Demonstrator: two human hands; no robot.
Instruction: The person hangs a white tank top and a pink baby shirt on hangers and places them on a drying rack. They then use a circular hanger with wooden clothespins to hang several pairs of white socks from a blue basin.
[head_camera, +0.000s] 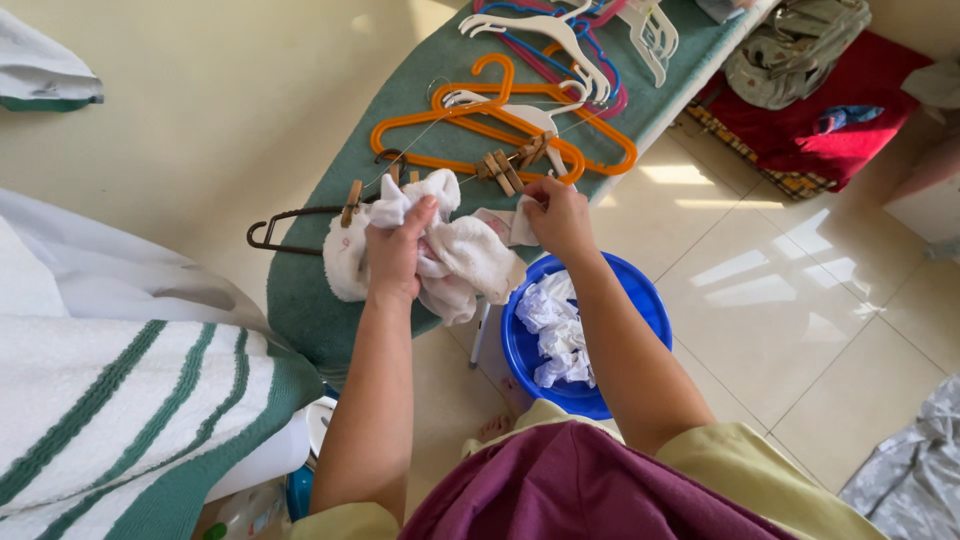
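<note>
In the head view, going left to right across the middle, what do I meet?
Striped towel → left hand gripping a white cloth → right hand → blue basin of white laundry → red mat at far right.

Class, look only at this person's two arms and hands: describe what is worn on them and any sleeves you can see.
Both forearms are bare. The left hand and right hand wear no gloves; no rings or watch show. Short pale yellow sleeves end near the elbows, over a maroon garment.
</note>
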